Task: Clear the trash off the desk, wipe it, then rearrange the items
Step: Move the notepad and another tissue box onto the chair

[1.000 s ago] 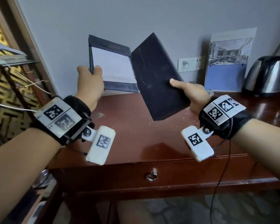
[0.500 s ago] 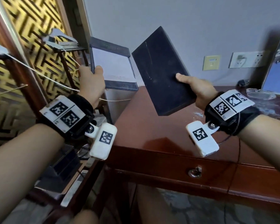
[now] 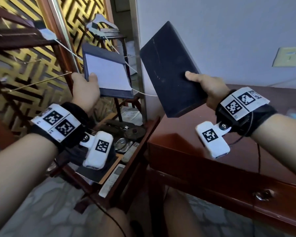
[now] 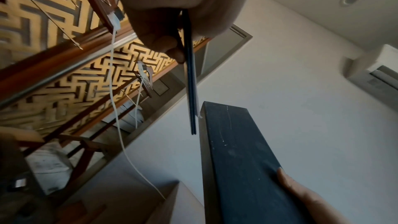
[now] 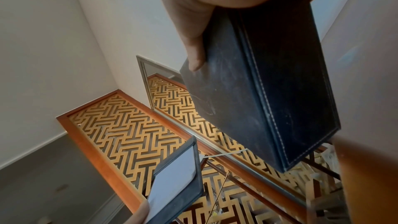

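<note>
My left hand (image 3: 85, 89) grips the lower left corner of a dark notepad holder (image 3: 108, 72) with a white sheet in it, held up to the left of the desk. In the left wrist view the notepad holder (image 4: 191, 91) shows edge-on between thumb and fingers. My right hand (image 3: 207, 88) grips a dark leather box (image 3: 171, 69) with pale stitching, tilted, above the left corner of the red-brown desk (image 3: 220, 156). The leather box (image 5: 269, 91) fills the right wrist view, thumb on its face, and the notepad holder (image 5: 174, 181) sits lower left there.
Left of the desk stands a low wooden stand (image 3: 120, 170) holding remote controls, a glass ashtray and dark flat items. A gold lattice screen (image 3: 20, 65) and a rack with white cords lie behind. A desk drawer knob (image 3: 263, 195) and a yellow wall switch (image 3: 288, 56) are at right.
My view has swung left, away from the desk's back wall. Both hands have carried the notepad holder and the box leftward, off the desk toward the low stand; both grips are unchanged.
</note>
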A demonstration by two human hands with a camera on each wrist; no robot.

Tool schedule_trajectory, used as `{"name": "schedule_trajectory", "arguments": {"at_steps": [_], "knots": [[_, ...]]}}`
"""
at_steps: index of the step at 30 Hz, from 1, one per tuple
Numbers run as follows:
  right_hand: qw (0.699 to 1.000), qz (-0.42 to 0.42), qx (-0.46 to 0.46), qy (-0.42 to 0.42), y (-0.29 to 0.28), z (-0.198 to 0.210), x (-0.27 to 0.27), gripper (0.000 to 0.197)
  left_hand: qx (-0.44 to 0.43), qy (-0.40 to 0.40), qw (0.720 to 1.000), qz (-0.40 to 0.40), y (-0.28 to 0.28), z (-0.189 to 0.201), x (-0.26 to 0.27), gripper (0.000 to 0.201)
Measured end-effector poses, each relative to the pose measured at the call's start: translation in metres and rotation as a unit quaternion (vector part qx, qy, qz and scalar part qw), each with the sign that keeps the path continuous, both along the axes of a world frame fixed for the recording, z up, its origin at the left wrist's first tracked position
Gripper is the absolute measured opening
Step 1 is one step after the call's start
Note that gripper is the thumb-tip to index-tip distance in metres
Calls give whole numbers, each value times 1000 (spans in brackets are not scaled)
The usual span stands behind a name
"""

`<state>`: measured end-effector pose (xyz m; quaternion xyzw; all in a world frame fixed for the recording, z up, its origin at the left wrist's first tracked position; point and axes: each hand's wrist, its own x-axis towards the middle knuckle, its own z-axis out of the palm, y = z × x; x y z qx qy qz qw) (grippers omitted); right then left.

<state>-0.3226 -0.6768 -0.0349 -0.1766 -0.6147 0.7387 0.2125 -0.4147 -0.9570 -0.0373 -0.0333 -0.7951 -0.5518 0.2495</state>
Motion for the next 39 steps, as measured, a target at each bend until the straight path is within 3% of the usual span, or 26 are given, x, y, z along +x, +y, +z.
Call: {"name": "schedule_trajectory", "arguments": {"at_steps": [7,10,11,14,17,18,20,22,26,28,30,33,36,39], "knots": [[998,44,8,-35,-46,-16,-65,46,5,-74,996,48,-57,-28,-19,23],[995,71,21,-72,-65,-27,-97,70,-8,-99,991,86,-76,-43,-26,23],[994,76,28,-78,-71,-30,-106,71,-14,-101,990,98,-81,-48,-27,27],[989,100,45,-99,-85,-38,-135,63,-8,-120,985,120,-103,-65,-39,15],[981,136,77,-112,-100,-48,-164,57,6,-141,981,135,-125,-83,-49,25],[977,148,88,-123,-105,-52,-171,64,11,-146,979,144,-133,-88,-52,25],[965,185,87,-164,-116,-60,-188,69,13,-153,975,163,-149,-96,-58,25],[945,248,89,-192,-135,-68,-196,45,4,-155,971,184,-162,-99,-62,22],[918,293,116,-240,-170,-86,-220,60,9,-141,962,236,-188,-99,-68,21],[901,336,119,-246,-189,-92,-228,35,22,-137,960,242,-204,-105,-75,39],[884,374,123,-251,-205,-105,-233,25,24,-142,955,261,-218,-112,-78,53],[877,397,121,-245,-224,-128,-241,25,37,-136,949,281,-231,-124,-79,46],[851,442,104,-263,-237,-148,-246,29,55,-140,949,277,-236,-131,-76,24],[830,479,98,-268,-248,-158,-249,31,56,-145,951,268,-243,-137,-73,22]]}}
